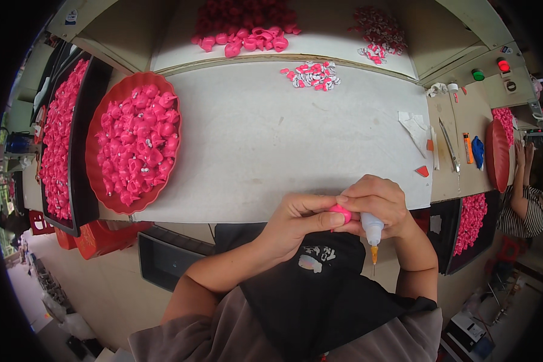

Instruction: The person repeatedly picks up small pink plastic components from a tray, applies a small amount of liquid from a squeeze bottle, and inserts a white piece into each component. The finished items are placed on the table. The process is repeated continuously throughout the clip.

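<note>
Close to the front edge of the white-covered table, a small round pink plastic piece (342, 213) sits between my two hands. My left hand (303, 218) pinches it from the left between thumb and fingers. From the other side, the fingertips of my right hand (379, 200) touch the pink piece. That same hand also grips a glue bottle (372, 228), whitish and translucent, with an orange-yellow tip and a thin needle pointing down toward my lap. My fingers cover part of both the piece and the bottle.
Left on the table stands a red scalloped basin (94, 172) heaped with pink pieces. A pile of small pink-and-white parts (315, 76) lies at the back. Tweezers (449, 145) and an orange tube (468, 148) lie at right. A black tray (84, 151) flanks the left side; another person (527, 211) is at far right.
</note>
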A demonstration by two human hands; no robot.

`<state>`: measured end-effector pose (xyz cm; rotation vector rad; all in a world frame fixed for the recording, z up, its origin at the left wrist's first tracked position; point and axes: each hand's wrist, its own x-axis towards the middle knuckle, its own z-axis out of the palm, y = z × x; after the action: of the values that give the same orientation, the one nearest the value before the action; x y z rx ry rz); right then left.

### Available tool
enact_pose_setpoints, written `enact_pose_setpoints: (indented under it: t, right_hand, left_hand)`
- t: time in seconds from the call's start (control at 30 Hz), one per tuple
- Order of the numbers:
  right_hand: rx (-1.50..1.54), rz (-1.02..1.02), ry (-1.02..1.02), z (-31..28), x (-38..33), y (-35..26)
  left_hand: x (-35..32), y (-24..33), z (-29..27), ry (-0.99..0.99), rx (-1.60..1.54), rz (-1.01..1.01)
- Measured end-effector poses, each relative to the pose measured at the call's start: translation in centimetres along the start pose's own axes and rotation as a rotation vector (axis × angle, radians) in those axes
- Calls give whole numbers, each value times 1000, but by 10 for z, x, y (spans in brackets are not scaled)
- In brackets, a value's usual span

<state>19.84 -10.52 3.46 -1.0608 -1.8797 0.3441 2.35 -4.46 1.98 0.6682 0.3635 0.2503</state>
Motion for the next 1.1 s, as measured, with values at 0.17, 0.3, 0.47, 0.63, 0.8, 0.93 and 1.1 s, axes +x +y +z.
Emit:
enact_pose_setpoints:
  t: [0.17, 0.3, 0.47, 0.63, 0.8, 0.93, 1.1]
  right_hand:
    - [8, -3, 1, 1, -2, 0]
    - [12, -8, 15, 0, -1, -2]
    - [21, -24, 21, 1, -2, -2]
    - [14, -33, 27, 2, -4, -1]
    - [-64, -58, 151, 7, -13, 3]
    - [-76, 44, 301, 19, -17, 0]
    - [32, 263, 330, 25, -7, -9]
  left_hand:
    - [-1, 7, 6, -14, -42, -8]
    - [-1, 6, 6, -22, -45, -5]
    - [-2, 9, 8, -24, -52, -4]
    - [-3, 9, 8, -24, -12, 5]
    - [4, 7, 4, -59, 182, 116]
    - [8, 8, 3, -23, 128, 214]
    - [9, 8, -6, 17, 51, 149]
